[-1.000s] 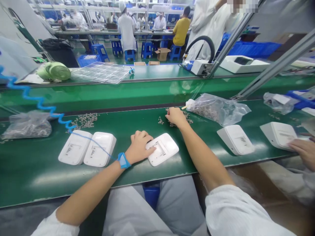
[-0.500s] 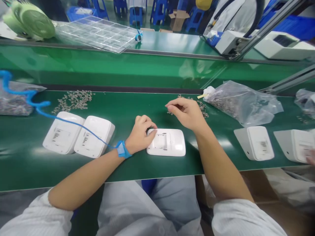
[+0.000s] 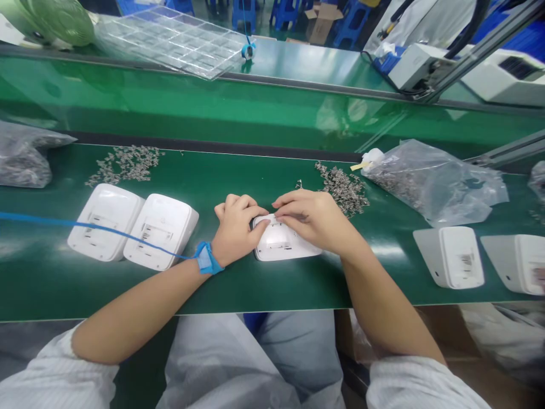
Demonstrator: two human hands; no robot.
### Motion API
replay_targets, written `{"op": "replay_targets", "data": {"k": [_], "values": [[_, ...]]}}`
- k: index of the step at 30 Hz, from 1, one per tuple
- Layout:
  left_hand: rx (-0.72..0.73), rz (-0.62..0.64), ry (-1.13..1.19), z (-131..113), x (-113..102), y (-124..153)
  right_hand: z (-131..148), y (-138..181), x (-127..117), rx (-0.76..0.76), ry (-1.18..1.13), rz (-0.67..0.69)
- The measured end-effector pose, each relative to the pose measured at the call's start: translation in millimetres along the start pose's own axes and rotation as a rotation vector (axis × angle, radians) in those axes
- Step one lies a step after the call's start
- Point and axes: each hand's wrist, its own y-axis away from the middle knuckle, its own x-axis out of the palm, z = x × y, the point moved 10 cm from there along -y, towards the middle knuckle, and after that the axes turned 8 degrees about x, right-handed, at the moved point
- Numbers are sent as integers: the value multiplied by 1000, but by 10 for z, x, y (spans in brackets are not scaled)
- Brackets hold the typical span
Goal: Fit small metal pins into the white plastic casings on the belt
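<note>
Head view: left hand (image 3: 235,230) and right hand (image 3: 313,218), both grips clenched on a white plastic housing (image 3: 283,249), flat on the green table (image 3: 272,289), small metal parts (image 3: 343,190) near right hand, two more white housings (image 3: 131,226) left.

The green-topped counter (image 3: 55,289) carries a white plastic housing (image 3: 289,251) at the middle, two matching housings (image 3: 104,221) side by side at left and two more (image 3: 462,258) at right. Loose small metal parts (image 3: 343,188) lie behind them, near clear plastic bags (image 3: 430,184) of similar parts.
</note>
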Motion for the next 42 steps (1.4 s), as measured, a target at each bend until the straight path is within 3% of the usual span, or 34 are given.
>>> {"op": "replay_targets", "data": {"k": [7, 23, 32, 37, 42], "values": [[-59, -56, 67, 68, -41, 0, 66, 17, 257, 41, 144, 106], [-39, 5, 30, 24, 39, 19, -139, -14, 318, 162, 157, 69], [-124, -18, 27, 121, -47, -3, -12, -15, 39, -57, 7, 31], [-153, -8, 47, 146, -43, -17, 17, -11, 60, -151, 23, -72], [-168, 4, 67, 147, -39, -27, 54, 12, 97, -203, 76, -86]]}}
